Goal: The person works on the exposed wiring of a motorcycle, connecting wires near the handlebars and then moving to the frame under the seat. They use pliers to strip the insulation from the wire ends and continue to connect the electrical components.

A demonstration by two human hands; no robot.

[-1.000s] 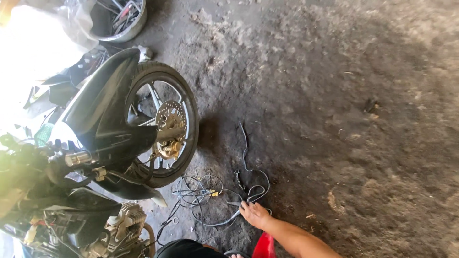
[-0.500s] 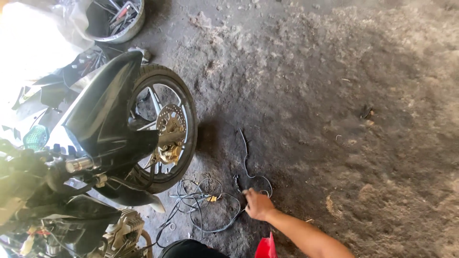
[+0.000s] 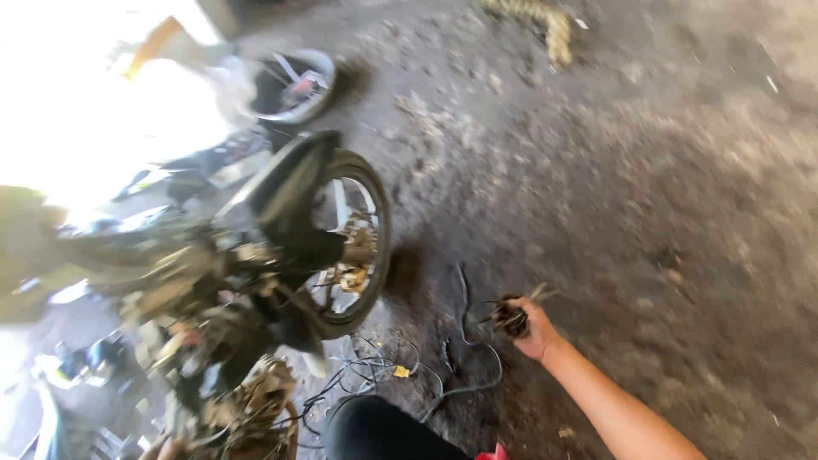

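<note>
My right hand [image 3: 535, 330] reaches out over the dirt floor and is closed on a dark clump of wires [image 3: 509, 318], with thin leads trailing down from it to a tangle of wires [image 3: 383, 375] on the ground. To its left stands the front wheel [image 3: 351, 247] of a stripped motorcycle under a black fender [image 3: 285, 181]. A skin-coloured sliver at the bottom left edge may be my left hand [image 3: 160, 446]; its fingers are hidden.
A round basin [image 3: 285, 85] holding tools sits beyond the motorcycle, in bright glare. A coil of rope [image 3: 545, 25] lies at the top. My dark-clad knee [image 3: 375, 430] and a red object [image 3: 494, 451] are at the bottom edge. Rough dirt floor [image 3: 665, 170] spreads to the right.
My right hand has closed on the clump of wires and lifted it off the ground. The view has swung, and the picture is blurred by that motion.
</note>
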